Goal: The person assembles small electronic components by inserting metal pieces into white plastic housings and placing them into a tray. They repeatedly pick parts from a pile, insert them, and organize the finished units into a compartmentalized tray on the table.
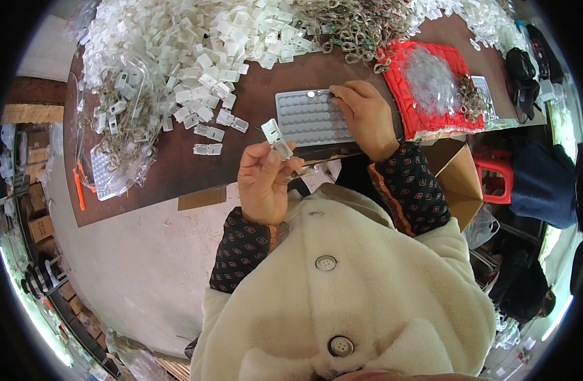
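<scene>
My left hand (264, 182) is closed, with thumb and fingers pinching a small white plastic case (276, 138) that is hinged open, held above the table's front edge. My right hand (366, 117) reaches over the right end of a pale grey tray (307, 130) with rows of round cells. Its thumb and forefinger are pinched together at the tray's far right corner; what they hold, if anything, is too small to make out. Tiny shiny round pieces (311, 94) lie at the tray's far edge. Several similar cases (207, 133) lie loose left of the tray.
A large heap of white cases (209, 32) covers the far left of the brown table (177, 171). Behind the tray lies a pile of metal clasps (352, 28). At right, a red cloth (399, 82) bears clear plastic pieces. An orange-handled tool (80, 188) and a bag (123, 120) lie left.
</scene>
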